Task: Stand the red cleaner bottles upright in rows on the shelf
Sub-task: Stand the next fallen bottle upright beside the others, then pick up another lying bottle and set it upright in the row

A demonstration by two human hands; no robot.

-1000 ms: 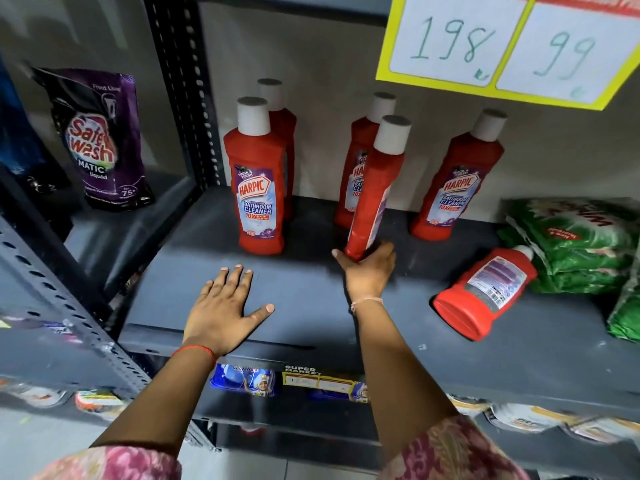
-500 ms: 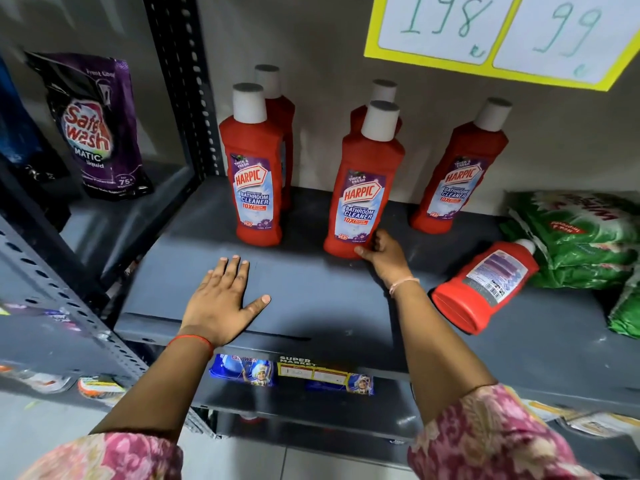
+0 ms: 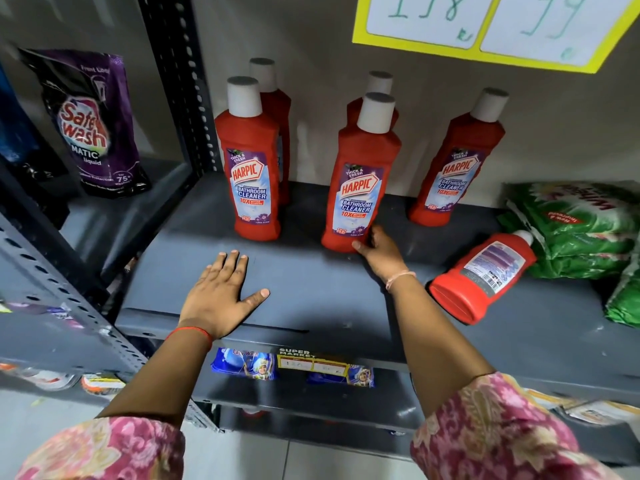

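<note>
Fallen bottle (image 3: 483, 277) lies beside green packets (image 3: 581, 230).

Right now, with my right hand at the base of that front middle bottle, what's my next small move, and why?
Probably let go and reach the right hand to the toppled bottle: the front middle bottle already stands upright, label forward, while that one lies on its side beside the green packets.

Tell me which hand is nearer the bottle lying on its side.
Right. The right hand is at the base of a standing bottle, just left of the fallen bottle. The left hand lies flat on the shelf, farther left.
</note>
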